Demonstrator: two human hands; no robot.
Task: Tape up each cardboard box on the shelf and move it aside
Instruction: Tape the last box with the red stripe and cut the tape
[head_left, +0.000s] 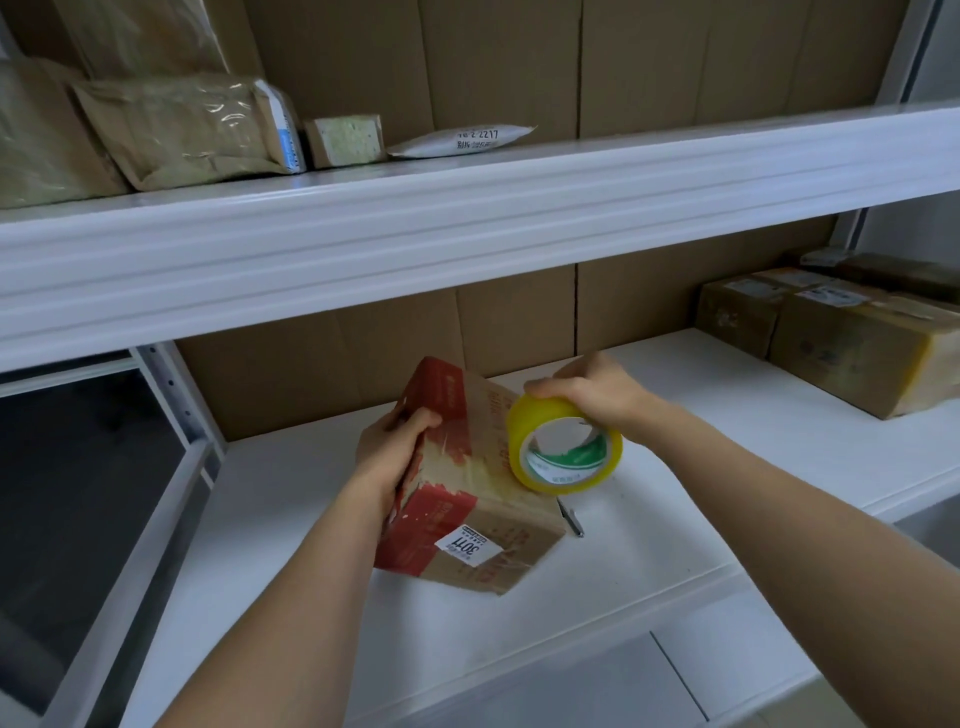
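Hands on box (470, 499) labelled "3011"; yellow tape roll (565, 446)

The cardboard box (467, 499) is brown with red printed panels and a white label. The tape roll (563, 447) is yellow, its core green and white. The shelf (311, 597) is white.

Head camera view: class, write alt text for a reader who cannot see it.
A person's left hand steadies a tilted red-and-brown cardboard box on a white shelf while the right hand holds a yellow tape roll against it. Other taped boxes sit at the right.
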